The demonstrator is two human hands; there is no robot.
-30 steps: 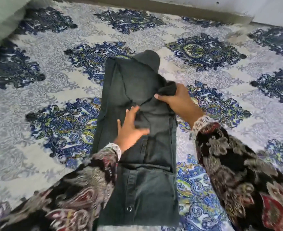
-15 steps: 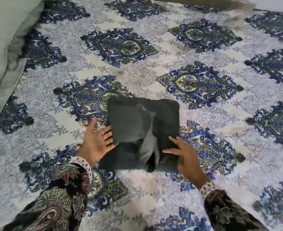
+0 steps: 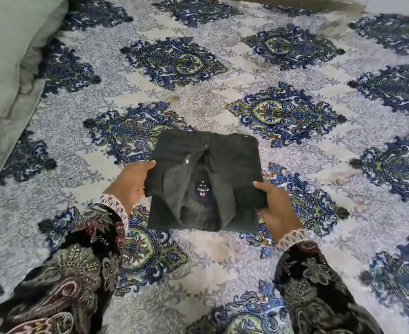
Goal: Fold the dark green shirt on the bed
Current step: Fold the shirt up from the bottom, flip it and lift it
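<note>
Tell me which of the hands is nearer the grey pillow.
Left. The left hand grips the shirt's left edge, on the side of the grey pillow; the right hand grips the opposite edge, farther away.

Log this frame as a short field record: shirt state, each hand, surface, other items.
shirt: dark green button-up shirt folded into a compact rectangle, collar and neck label facing up
left hand: left hand grips the shirt's left edge, thumb on top
right hand: right hand grips the shirt's right edge, thumb on top
surface: white bedsheet with blue paisley medallions
other items: pale grey-green pillow at upper left
task stage: folding looks essentially done
</note>
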